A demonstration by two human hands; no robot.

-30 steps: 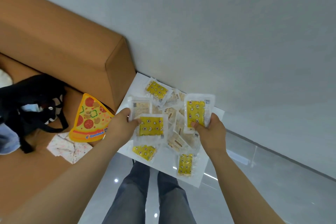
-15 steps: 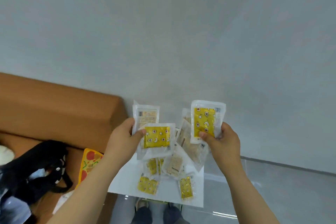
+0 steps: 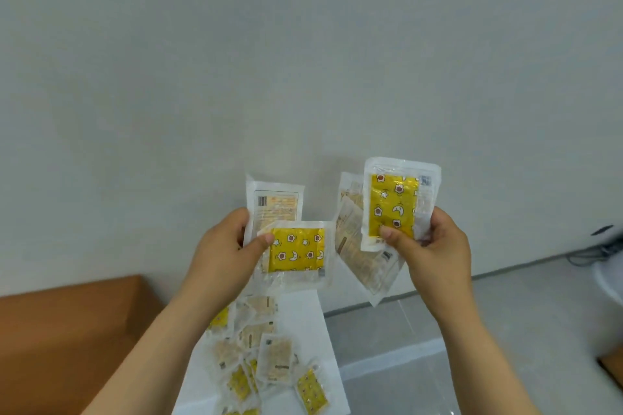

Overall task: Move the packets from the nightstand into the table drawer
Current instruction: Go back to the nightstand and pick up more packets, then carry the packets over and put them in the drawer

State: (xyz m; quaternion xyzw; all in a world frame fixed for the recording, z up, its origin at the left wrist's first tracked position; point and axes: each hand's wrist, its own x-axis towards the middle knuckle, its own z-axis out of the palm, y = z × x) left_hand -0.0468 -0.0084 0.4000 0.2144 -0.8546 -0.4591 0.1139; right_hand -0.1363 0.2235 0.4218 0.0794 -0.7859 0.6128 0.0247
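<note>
Packets [image 3: 296, 251] are pinched in fanned bunches, two under the left hand [image 3: 222, 256] thumb and several in the right hand [image 3: 435, 253], raised off the white nightstand [image 3: 303, 317], probably for carrying to the drawer; loose packets [image 3: 273, 359] remain below.

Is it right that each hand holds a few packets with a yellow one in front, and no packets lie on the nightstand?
No. The head view shows several loose packets lying on the nightstand. The rest holds: left hand and right hand each grip a few, a yellow one in front.
</note>
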